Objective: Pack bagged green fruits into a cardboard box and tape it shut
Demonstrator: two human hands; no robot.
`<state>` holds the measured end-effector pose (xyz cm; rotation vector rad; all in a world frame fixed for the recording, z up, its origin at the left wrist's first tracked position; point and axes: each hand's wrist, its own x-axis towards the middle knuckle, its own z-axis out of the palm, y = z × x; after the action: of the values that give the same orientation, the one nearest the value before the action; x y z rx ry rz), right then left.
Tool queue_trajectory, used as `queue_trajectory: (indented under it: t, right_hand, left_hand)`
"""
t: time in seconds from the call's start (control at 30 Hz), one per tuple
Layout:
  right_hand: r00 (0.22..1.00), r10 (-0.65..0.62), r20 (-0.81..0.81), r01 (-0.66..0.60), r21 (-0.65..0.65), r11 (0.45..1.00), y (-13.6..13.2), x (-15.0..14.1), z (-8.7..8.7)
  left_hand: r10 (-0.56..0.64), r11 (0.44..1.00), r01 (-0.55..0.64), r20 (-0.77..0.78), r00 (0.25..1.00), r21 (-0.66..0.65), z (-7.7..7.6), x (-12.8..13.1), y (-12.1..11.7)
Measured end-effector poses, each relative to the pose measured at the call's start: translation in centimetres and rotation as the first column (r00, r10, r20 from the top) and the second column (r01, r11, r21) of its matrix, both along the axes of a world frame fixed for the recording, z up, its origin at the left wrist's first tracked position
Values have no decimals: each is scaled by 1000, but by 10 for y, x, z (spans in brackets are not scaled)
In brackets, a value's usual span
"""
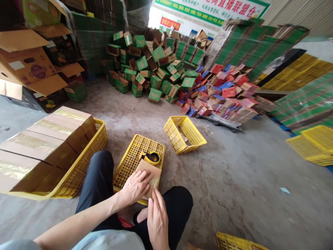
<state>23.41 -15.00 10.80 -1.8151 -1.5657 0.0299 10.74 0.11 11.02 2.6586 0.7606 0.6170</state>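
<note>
A small cardboard box rests on an upturned yellow plastic crate between my knees. Across its top lie the fingers of my left hand, pressed flat and not wrapped round it. My right hand has its fingers stretched out, their tips touching the box's near right edge; its thumb is mostly hidden. Clear tape appears to shine on the box beside the fingers. Just beyond the box, a yellow-and-black tape dispenser lies on the crate.
On my left, a yellow crate holds several taped cardboard boxes. Another yellow crate stands ahead to the right. Heaps of green boxes and red-and-blue boxes lie farther off. Part of a crate shows at bottom right.
</note>
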Motion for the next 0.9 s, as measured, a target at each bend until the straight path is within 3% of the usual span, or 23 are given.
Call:
queue_trajectory:
  t: [0.23, 0.4, 0.57, 0.9]
  right_hand:
    - [990, -45, -133, 37, -63, 997, 3, 15, 12]
    - [999, 21, -32, -23, -56, 998, 19, 28, 9]
    - [995, 64, 78, -59, -73, 996, 9, 29, 4]
    - [999, 4, 47, -2, -44, 999, 10, 24, 3]
  left_hand:
    - [-58, 998, 57, 55, 997, 11, -4, -10, 1]
    - [-79, 997, 79, 49, 996, -7, -2, -12, 4]
    - [-54, 998, 55, 33, 998, -27, -3, -9, 2]
    - [-124, 992, 124, 6, 992, 1, -5, -16, -10]
